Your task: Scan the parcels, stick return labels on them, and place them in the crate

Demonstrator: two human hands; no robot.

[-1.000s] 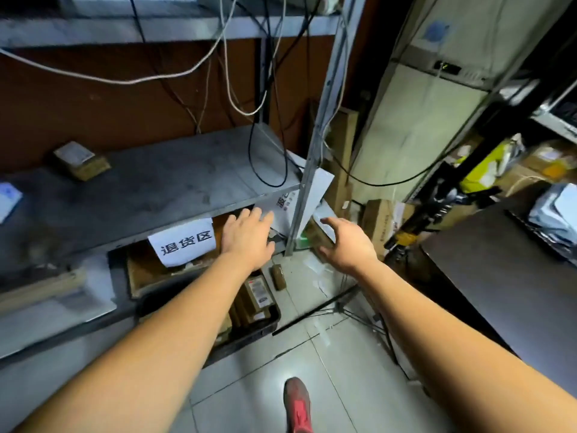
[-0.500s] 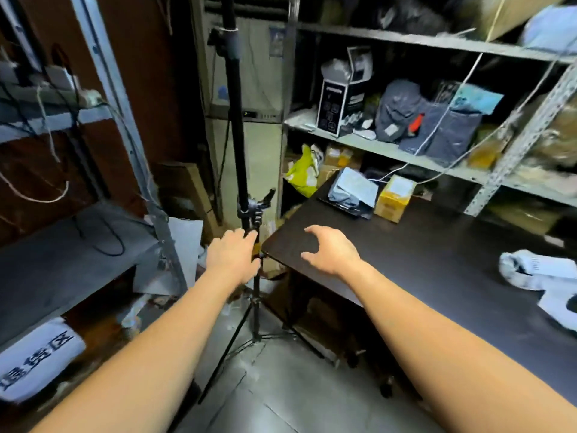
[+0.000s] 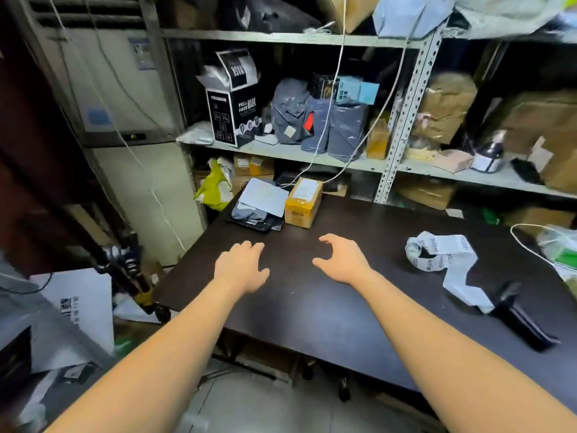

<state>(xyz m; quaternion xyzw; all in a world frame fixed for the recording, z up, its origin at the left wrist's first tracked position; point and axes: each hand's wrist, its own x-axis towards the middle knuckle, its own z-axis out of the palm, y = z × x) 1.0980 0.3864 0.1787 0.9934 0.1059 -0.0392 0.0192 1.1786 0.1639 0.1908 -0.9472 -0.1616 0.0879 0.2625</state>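
Note:
Both my arms reach out over a dark table (image 3: pixel 327 307). My left hand (image 3: pixel 240 265) hovers palm down with spread fingers and holds nothing. My right hand (image 3: pixel 342 257) is beside it, fingers curled apart, also empty. Beyond them at the table's far left corner lie a yellow taped carton parcel (image 3: pixel 303 201) and a stack of flat mailer parcels (image 3: pixel 260 203), grey-white on top. A curled strip of printed return labels (image 3: pixel 443 257) lies to the right of my right hand. A black handheld scanner (image 3: pixel 521 317) rests near the table's right front. No crate is in view.
Metal shelving (image 3: pixel 402 120) behind the table holds a black face-mask box (image 3: pixel 234 101), grey poly bags (image 3: pixel 318 120) and brown cartons. White cables hang down. A tripod (image 3: pixel 125 264) and white paper sheets (image 3: pixel 78 307) stand left of the table; a tall white appliance (image 3: pixel 125 120) is behind.
The view has swung right from the low grey shelf and floor crate to the dark table. Both empty hands have moved from the tripod and table edge to above the tabletop.

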